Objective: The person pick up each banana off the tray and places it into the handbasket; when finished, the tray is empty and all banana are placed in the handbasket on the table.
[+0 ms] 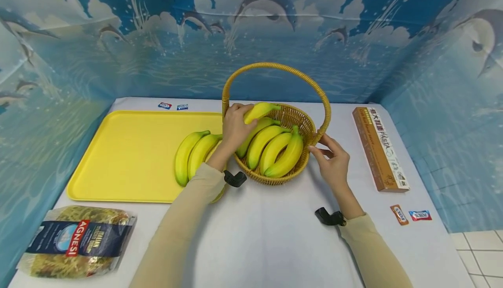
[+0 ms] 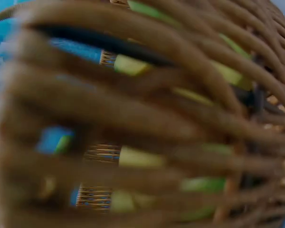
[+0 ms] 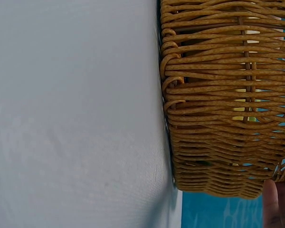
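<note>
Head view: left hand (image 1: 234,126) around banana (image 1: 260,110)

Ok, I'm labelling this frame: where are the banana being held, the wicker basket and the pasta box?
banana (image 1: 262,110), head view, on its yellow upper half, above the left hand.
wicker basket (image 1: 275,66), head view, top of its arched handle.
pasta box (image 1: 380,155), head view, middle of its top face.

Two bare hands: left hand (image 1: 235,127), right hand (image 1: 334,162). Long beige sleeves (image 1: 184,218) to wrists. Small black camera mount (image 1: 329,217) on each wrist.
</note>
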Motion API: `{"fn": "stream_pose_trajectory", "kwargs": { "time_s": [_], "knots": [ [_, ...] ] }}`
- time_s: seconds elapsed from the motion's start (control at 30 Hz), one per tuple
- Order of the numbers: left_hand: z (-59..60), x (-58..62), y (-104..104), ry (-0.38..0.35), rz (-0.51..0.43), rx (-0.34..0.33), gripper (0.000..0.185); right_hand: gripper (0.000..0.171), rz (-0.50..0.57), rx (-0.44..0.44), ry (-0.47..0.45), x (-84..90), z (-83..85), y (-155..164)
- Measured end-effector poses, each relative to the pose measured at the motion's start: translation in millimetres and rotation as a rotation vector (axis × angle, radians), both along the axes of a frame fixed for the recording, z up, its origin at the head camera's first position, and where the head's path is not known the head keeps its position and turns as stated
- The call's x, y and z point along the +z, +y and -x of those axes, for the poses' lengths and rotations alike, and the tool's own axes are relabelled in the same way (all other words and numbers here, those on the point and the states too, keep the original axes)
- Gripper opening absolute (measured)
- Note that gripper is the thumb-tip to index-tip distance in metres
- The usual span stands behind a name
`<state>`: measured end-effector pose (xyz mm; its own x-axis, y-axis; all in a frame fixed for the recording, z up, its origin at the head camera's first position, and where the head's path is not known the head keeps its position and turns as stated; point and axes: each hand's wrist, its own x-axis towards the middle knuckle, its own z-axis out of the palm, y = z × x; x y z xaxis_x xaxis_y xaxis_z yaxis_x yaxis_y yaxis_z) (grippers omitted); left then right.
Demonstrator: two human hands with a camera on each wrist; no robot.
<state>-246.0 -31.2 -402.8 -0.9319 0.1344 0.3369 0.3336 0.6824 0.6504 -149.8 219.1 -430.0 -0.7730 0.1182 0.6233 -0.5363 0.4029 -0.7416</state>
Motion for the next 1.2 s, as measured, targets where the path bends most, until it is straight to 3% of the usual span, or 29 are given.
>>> {"fn": "stream_pose_trajectory", "kwargs": {
  "time_s": [0.27, 0.53, 0.67, 0.87, 1.03, 1.2],
  "knots": [
    [7.0, -15.4, 7.2, -0.095, 0.011, 0.077, 0.042, 0.048, -0.017, -0.012, -0.006, 1.5, -0.4, 0.0],
    [7.0, -21.4, 12.6, -0.074, 0.102, 0.134, 0.04, 0.048, -0.028, -0.014, -0.009, 3.3, -1.4, -0.8],
    [6.6, -22.7, 13.7, -0.067, 0.097, 0.144, 0.04, 0.048, -0.023, -0.013, -0.009, 2.8, -0.8, -1.0],
    [3.8, -22.6, 13.2, -0.023, 0.1, 0.146, 0.039, 0.048, -0.024, -0.011, -0.008, 2.6, -0.6, -1.7],
    [-1.1, -20.7, 12.3, 0.07, 0.085, 0.146, 0.038, 0.048, -0.023, -0.008, -0.009, 2.5, -0.6, -2.1],
    [-19.9, -10.4, 7.2, 0.1, -0.013, 0.09, 0.04, 0.048, -0.02, -0.019, -0.011, 2.6, 0.0, -2.2]
  ]
}}
